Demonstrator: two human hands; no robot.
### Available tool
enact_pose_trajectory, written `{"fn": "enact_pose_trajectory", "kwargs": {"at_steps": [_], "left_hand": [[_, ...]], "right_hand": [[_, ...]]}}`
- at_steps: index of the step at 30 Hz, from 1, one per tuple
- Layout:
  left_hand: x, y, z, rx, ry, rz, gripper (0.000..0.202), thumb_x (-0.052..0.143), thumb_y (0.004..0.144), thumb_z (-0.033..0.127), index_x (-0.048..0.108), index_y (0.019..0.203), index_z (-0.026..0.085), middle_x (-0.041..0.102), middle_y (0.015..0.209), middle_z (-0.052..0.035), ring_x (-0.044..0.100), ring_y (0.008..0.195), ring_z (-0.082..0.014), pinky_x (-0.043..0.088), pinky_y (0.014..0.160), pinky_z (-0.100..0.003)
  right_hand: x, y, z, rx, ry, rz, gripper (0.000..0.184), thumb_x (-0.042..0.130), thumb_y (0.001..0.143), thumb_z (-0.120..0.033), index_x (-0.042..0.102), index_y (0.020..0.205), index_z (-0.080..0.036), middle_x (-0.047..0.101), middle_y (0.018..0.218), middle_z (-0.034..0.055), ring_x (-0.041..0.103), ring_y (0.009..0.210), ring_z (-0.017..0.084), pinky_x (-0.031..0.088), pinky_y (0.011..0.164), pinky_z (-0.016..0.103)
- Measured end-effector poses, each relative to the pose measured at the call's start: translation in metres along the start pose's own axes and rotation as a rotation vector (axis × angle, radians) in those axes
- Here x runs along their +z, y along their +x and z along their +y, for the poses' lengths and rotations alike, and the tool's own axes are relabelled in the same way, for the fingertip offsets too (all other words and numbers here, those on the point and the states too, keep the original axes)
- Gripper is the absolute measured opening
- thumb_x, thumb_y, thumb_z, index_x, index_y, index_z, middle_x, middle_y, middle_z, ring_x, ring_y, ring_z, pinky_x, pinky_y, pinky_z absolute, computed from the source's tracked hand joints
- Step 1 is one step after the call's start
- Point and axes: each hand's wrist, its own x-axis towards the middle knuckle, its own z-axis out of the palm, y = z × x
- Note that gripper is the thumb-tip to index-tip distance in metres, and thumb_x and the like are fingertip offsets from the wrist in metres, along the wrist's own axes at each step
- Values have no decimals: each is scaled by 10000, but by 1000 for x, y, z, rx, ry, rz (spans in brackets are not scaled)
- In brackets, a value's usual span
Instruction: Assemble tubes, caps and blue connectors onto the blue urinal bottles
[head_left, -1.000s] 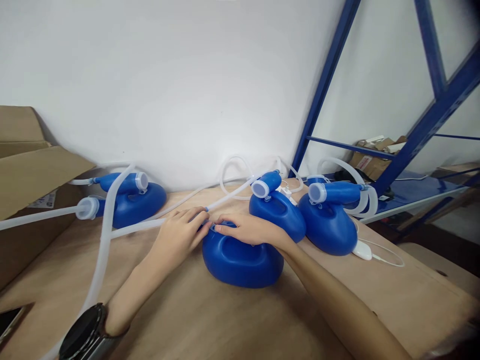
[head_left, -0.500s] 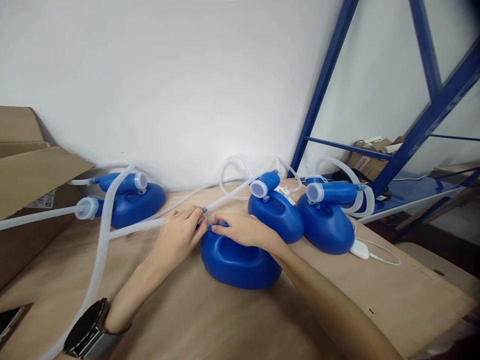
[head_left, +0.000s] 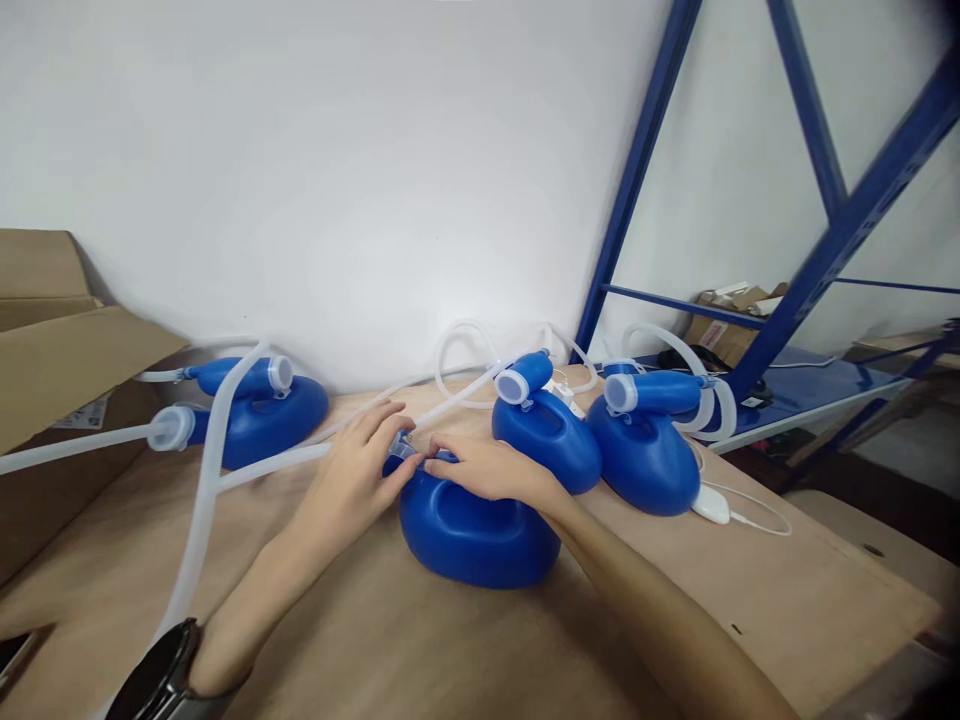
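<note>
1. The left hand [head_left: 349, 475] is narrowly closed, its fingers pinching a small tube connector [head_left: 401, 447].
2. The right hand [head_left: 487, 468] lies almost flat, fingertips just beside the connector, on a blue plastic container [head_left: 472, 535] at 6 o'clock.
3. Clear tubing [head_left: 274, 455] runs toward 9 and 1 o'clock.
4. Three more blue containers [head_left: 544, 440] sit at 2 and 10 o'clock on a plywood table [head_left: 450, 650].
5. A cardboard box [head_left: 52, 375] stands at 9 o'clock.

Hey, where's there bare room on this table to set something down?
Bare tan board shows to the right of your right forearm, below the blue plastic bottle and white corded device. A smaller patch lies between the cardboard box and clear silicone tube. Crowded: the back edge, and around left hand and right hand at the central blue bottle.
</note>
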Motion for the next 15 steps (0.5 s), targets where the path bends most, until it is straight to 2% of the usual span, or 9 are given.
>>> {"fn": "enact_pose_trajectory", "kwargs": {"at_steps": [2, 4, 6, 8, 9, 11, 13, 15], "left_hand": [[-11, 1, 6, 52, 62, -24, 283, 470, 1018, 404, 658, 1018, 193, 707, 1176, -149, 659, 1097, -313, 504, 928, -438], [-21, -2, 10, 5, 112, -197, 345, 432, 1021, 410, 661, 861, 208, 720, 934, -106, 680, 856, -277, 516, 780, -401], [-26, -7, 9, -104, 168, -408, 365, 446, 1002, 442, 683, 827, 227, 718, 844, -87, 682, 765, -277, 505, 703, -387], [-23, -13, 0, -242, 240, -565, 327, 520, 946, 472, 737, 1047, 249, 754, 1009, -124, 719, 876, -333, 522, 743, -423], [-18, -15, -8, -307, 265, -609, 423, 560, 907, 479, 703, 1235, 254, 743, 1154, -159, 723, 972, -372, 531, 793, -457], [-3, -18, -26, -467, 271, -668, 745, 605, 840, 508, 506, 1517, 214, 619, 1430, -235, 675, 1166, -448, 522, 899, -537], [14, -18, -44, -533, 140, -645, 924, 627, 791, 522, 372, 1592, 138, 517, 1538, -272, 581, 1327, -462, 488, 1008, -548], [28, -15, -57, -528, 11, -596, 953, 663, 739, 525, 398, 1551, 102, 550, 1515, -251, 567, 1364, -401, 480, 1061, -470]], "right_hand": [[0, 1, 1, 23, 2, 17, 342, 487, 1021, -484, 691, 1175, -257, 747, 1282, 64, 683, 1175, 322, 479, 989, 428], [0, 4, 4, 55, 10, 55, 348, 493, 1020, -482, 701, 1172, -249, 752, 1268, 74, 686, 1174, 321, 481, 994, 425], [-1, 7, 8, 78, 35, 86, 344, 515, 1014, -480, 707, 1167, -239, 753, 1258, 77, 688, 1166, 313, 483, 990, 414], [-3, 11, 14, 89, 71, 103, 345, 548, 1002, -489, 716, 1154, -228, 747, 1259, 76, 683, 1161, 298, 485, 978, 394], [-4, 13, 17, 92, 91, 109, 350, 565, 995, -497, 722, 1145, -222, 748, 1244, 74, 685, 1139, 286, 492, 954, 377], [-6, 16, 21, 105, 139, 118, 357, 593, 982, -508, 732, 1131, -214, 763, 1119, 65, 701, 997, 240, 511, 838, 326], [-7, 16, 24, 130, 202, 116, 370, 619, 967, -516, 734, 1129, -204, 738, 889, 37, 662, 756, 174, 482, 655, 265], [-8, 16, 26, 152, 281, 91, 392, 647, 951, -514, 721, 1167, -196, 657, 719, -4, 560, 578, 120, 399, 514, 219]]}}
